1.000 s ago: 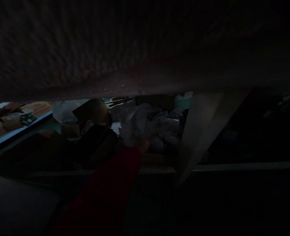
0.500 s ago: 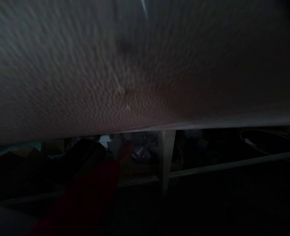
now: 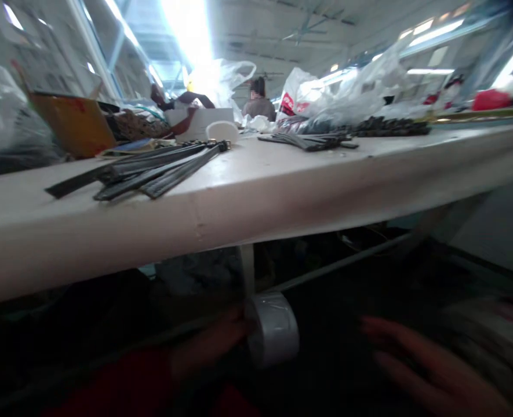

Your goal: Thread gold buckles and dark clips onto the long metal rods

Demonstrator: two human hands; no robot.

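My left hand (image 3: 213, 347), at the end of a red sleeve, is below the white table edge (image 3: 247, 214) and closed on a white roll of tape (image 3: 273, 327). My right hand (image 3: 417, 365) hovers low at the right with its fingers stretched out and apart, holding nothing; it is blurred. On the table top lies a bundle of dark flat straps (image 3: 152, 168) at the left and a second pile of dark straps (image 3: 312, 140) farther back.
An orange box (image 3: 71, 124), a white box (image 3: 197, 123), a white tape roll (image 3: 222, 132) and plastic bags (image 3: 352, 95) crowd the table's far side. A person (image 3: 258, 101) sits beyond it. White frame bars (image 3: 347, 260) run under the table.
The view has risen from the dark space under the table to above its edge. My left hand has come back from the clutter there holding a white roll. My right hand has appeared.
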